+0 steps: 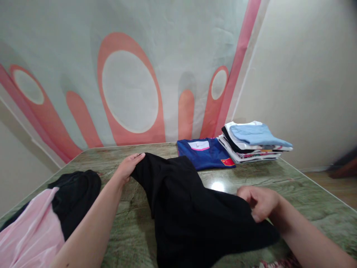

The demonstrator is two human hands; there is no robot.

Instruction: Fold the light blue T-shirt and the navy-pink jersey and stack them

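Note:
A black garment [192, 208] stretches between my two hands over the table; its exact kind is hidden by the folds. My left hand [128, 167] pinches its upper left corner, thumb on top, and holds that part up. On the right, my right hand [259, 203] is closed on the garment's right edge, with a flap of cloth hanging past the fingers. The lower part of the cloth runs out of the bottom of the view.
A folded navy blue shirt [206, 154] lies at the table's back, beside a stack of folded clothes [255, 143] topped by a light blue piece. Pink cloth [33, 227] and crumpled black cloth [75, 193] lie on the left. The marbled green table [128, 216] meets a patterned wall.

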